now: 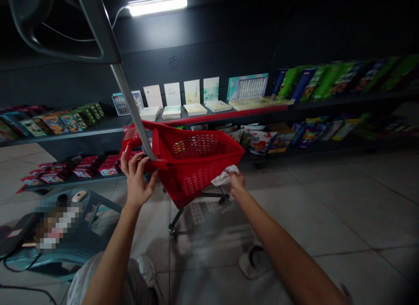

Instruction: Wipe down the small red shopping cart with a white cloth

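Observation:
A small red plastic shopping cart [196, 163] on black wheels stands on the tiled floor in front of me. My left hand [135, 180] grips the cart's red handle bar at its near left end, fingers curled over it. My right hand [236, 182] is closed on a crumpled white cloth [224, 176] and presses it against the cart's right outer wall. A grey metal pole [132, 106] slants up from the handle area toward the top left.
Dark shelves [229, 115] along the wall hold notebooks, cards and colourful packs. A lower shelf at left carries red boxes [87, 167]. A blue plastic stool or basket [81, 226] with items sits at lower left. My shoes [253, 261] rest on the grey tiles.

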Demonstrator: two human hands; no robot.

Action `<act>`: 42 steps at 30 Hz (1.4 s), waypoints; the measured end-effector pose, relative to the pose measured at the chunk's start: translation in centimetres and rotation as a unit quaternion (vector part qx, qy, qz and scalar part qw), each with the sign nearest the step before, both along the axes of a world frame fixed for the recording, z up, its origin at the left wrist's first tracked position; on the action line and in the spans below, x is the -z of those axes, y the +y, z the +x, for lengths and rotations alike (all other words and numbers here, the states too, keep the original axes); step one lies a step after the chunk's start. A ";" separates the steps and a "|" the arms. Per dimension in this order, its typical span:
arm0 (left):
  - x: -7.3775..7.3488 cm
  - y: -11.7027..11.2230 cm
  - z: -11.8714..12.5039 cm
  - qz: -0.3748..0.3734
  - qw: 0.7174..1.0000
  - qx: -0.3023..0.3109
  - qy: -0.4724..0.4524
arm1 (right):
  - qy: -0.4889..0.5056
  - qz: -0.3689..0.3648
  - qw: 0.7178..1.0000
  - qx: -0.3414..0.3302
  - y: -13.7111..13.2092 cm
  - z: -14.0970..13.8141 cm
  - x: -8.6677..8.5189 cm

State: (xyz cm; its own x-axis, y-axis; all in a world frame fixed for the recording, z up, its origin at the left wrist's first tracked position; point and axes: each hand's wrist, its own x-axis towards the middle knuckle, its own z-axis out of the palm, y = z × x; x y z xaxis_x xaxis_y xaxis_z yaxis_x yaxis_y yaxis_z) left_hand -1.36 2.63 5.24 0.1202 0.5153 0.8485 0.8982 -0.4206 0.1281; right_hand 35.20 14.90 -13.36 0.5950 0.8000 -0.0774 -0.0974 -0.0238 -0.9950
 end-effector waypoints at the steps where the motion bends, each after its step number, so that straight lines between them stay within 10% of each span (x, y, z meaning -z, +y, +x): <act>1: -0.1 -0.1 -0.1 -0.001 1.000 0.004 -0.001 | 0.002 0.001 1.000 0.019 0.5 1.4 -0.9; 7: -0.1 0.1 -1.4 -0.030 0.999 0.006 -0.027 | -0.064 0.055 0.985 0.149 1.2 7.1 -4.8; 14: 0.4 0.8 -3.8 -0.051 0.998 -0.004 -0.025 | -0.179 0.103 0.975 0.085 -1.3 7.2 -6.4; 27: 3.3 -0.6 0.0 -0.050 0.997 -0.020 -0.061 | 0.044 -0.030 0.998 -0.042 -6.1 2.5 -0.5; 33: 3.5 -0.3 3.6 -0.068 0.996 0.062 0.003 | 0.010 0.087 0.995 0.055 -3.4 5.0 -6.0; 38: 4.1 0.4 5.3 -0.121 0.990 0.059 0.050 | -0.260 0.181 0.949 -0.006 -3.2 5.8 -10.5; 42: 4.4 0.3 5.9 -0.143 0.986 0.011 0.081 | -0.523 0.101 0.831 -0.162 -5.4 3.5 -11.4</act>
